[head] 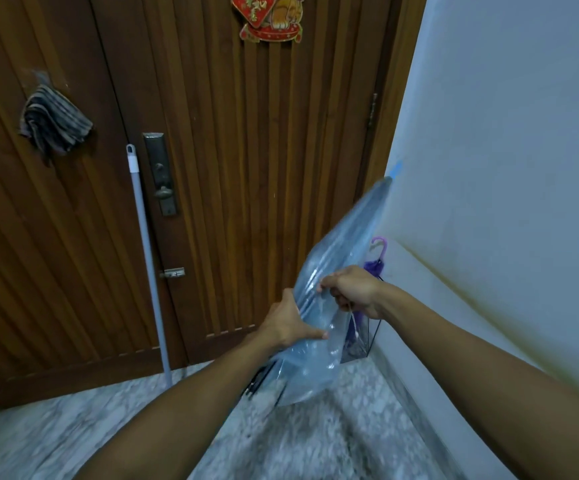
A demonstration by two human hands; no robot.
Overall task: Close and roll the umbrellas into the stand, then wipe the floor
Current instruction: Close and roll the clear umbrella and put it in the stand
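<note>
A folded, translucent light-blue umbrella (345, 244) slants from lower centre up toward the white wall, tip high at the right. My left hand (286, 322) grips its loose canopy from the left. My right hand (352, 289) pinches the canopy's fabric higher up, and a thin white strap hangs below its fingers. Behind my right hand a purple umbrella (374, 263) with a curved handle stands in a wire umbrella stand (373, 337) in the corner. Dark rib ends of the blue umbrella show near the floor.
A mop handle (146, 244) leans against the wooden door (246, 168). A striped grey cloth (54, 124) hangs on the door at the left. The white wall (506, 150) closes off the right side. A speckled marble floor (298, 441) lies below.
</note>
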